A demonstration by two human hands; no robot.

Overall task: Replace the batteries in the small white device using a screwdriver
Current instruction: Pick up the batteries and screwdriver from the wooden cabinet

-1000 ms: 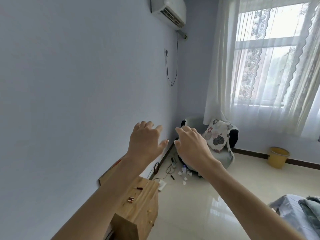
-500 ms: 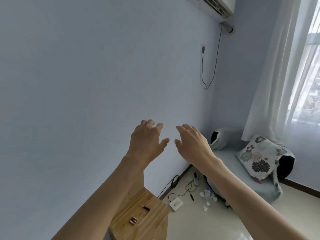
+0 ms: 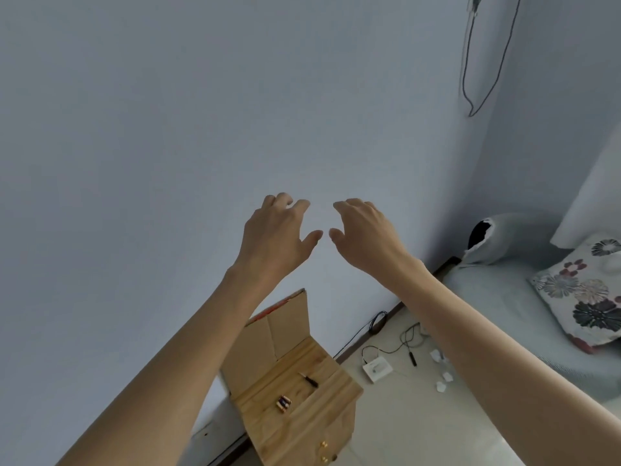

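My left hand and my right hand are raised side by side in front of the bare wall, palms away from me, fingers loosely bent, holding nothing. Far below them stands a small wooden cabinet. On its top lie a small black-handled screwdriver and a few batteries close together. A small white square device lies on the floor to the right of the cabinet, with a thin cable attached.
A flattened cardboard piece leans against the wall behind the cabinet. Cables and white scraps litter the floor. A grey couch with a floral cushion fills the right side. A cord hangs on the wall.
The view has swung left and downward, so the window left the frame and the cabinet top now shows more fully. Both hands stay raised together, empty.
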